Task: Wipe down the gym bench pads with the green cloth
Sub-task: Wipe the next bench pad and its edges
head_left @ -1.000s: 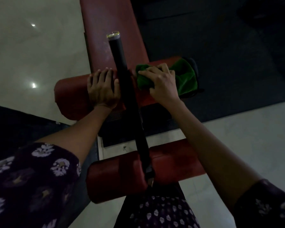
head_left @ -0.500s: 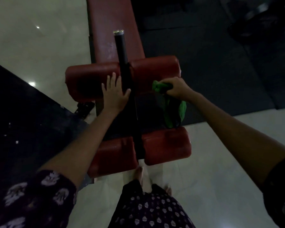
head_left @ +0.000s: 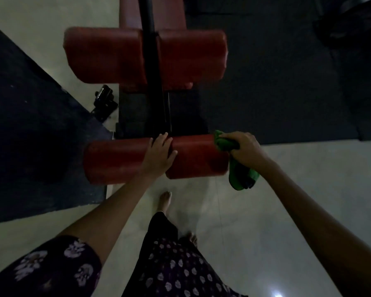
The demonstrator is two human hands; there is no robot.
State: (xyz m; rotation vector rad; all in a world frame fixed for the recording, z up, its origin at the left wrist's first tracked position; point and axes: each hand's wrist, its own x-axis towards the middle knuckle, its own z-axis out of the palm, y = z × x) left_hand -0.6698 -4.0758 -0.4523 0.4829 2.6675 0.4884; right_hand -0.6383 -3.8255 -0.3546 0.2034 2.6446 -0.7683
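Both hands had dropped from the upper pair of red padded rollers [head_left: 116, 54] to the lower pair of red padded rollers [head_left: 116, 159], nearest the person. The left hand [head_left: 158, 155] lay flat, fingers straight and slightly spread, across the gap where the black metal post [head_left: 154, 82] met the lower rollers, bracing there. The right hand [head_left: 244, 146] gripped the bunched green cloth [head_left: 242, 176], fingers curled round it, at the outer right end of the lower right roller; part of the cloth touched the roller's end near the top corner and the rest hung loose below the fist, over the pale tiled floor [head_left: 287, 189].

Judging by that, wiping had moved on to the lower rollers, and the right one was about to get its pass from the end inward. The long red bench pad [head_left: 171, 13] sat beyond, at the top edge of view.

Against a second earlier: then the left hand pressed the upper left roller and the right hand held the cloth spread on the upper right roller. Half a second earlier the cloth was already lifted off and dangling between the two pairs. The view had also pulled back, showing bare feet [head_left: 165, 200] and a patterned garment.

Light was dim, so whether the cloth actually pressed the roller's end face or only brushed it could not be told for sure.
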